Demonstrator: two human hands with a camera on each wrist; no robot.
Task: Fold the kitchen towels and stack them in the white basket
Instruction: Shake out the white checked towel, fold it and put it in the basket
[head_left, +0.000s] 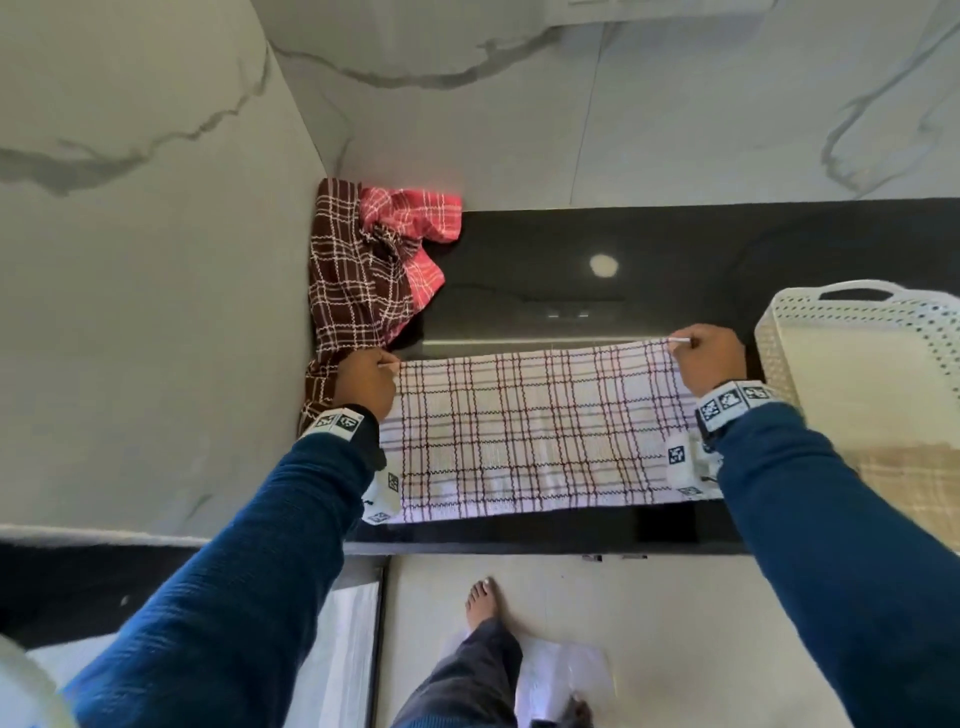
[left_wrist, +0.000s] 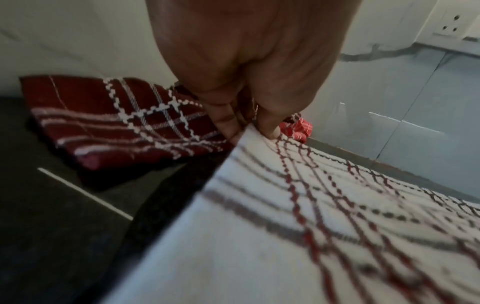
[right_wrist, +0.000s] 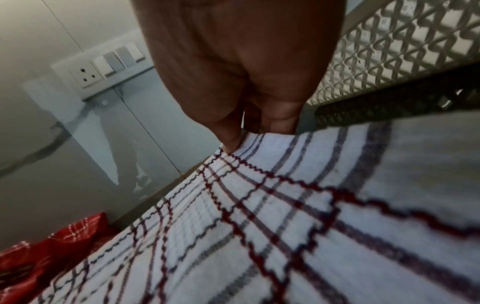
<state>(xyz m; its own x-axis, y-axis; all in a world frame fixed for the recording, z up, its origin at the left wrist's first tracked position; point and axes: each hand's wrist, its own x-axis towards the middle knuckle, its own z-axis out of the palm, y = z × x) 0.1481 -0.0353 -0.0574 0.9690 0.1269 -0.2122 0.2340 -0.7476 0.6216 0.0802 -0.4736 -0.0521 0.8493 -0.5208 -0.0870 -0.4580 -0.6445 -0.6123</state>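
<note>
A white checked towel (head_left: 535, 426) with red and grey lines is stretched flat across the black counter (head_left: 649, 249). My left hand (head_left: 366, 382) pinches its far left corner, seen close in the left wrist view (left_wrist: 246, 131). My right hand (head_left: 709, 358) pinches the far right corner (right_wrist: 233, 144). A white perforated basket (head_left: 779, 332) stands right of the towel, with a beige checked towel (head_left: 914, 488) lying in it. A brown checked towel (head_left: 348, 296) and a pink-red one (head_left: 415, 213) lie crumpled in the back left corner.
Marble walls (head_left: 156, 260) close in the counter at the left and back. A switch plate with a socket (right_wrist: 103, 67) sits on the back wall. The counter's front edge (head_left: 519, 545) runs just below the towel; my foot (head_left: 483, 603) stands on the tiled floor.
</note>
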